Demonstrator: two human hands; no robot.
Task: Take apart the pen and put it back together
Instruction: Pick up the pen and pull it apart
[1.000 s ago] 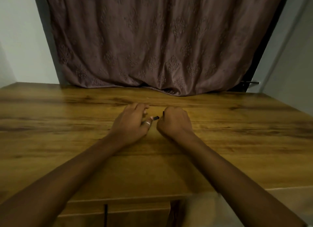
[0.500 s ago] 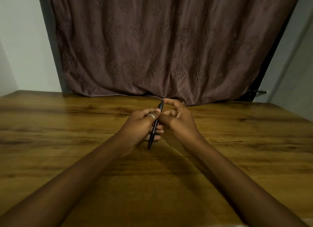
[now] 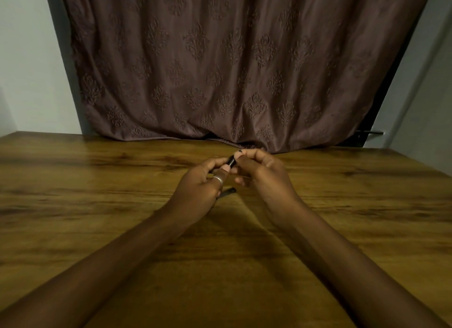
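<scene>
Both sets of fingertips pinch the slim black plastic pen (image 3: 230,162): left hand (image 3: 199,188) wraps its barrel, right hand (image 3: 263,176) grips the far end. It hangs above the brown wooden table (image 3: 97,205), apparently still whole; disassembly looks barely begun, reassembly remains.

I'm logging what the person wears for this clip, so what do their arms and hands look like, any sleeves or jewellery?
Both forearms are bare, with no sleeves, watch or bracelet in view. The left hand wears a plain silver ring on the thumb. A pale pink painted nail shows on that thumb. The right hand shows no ring.
</scene>
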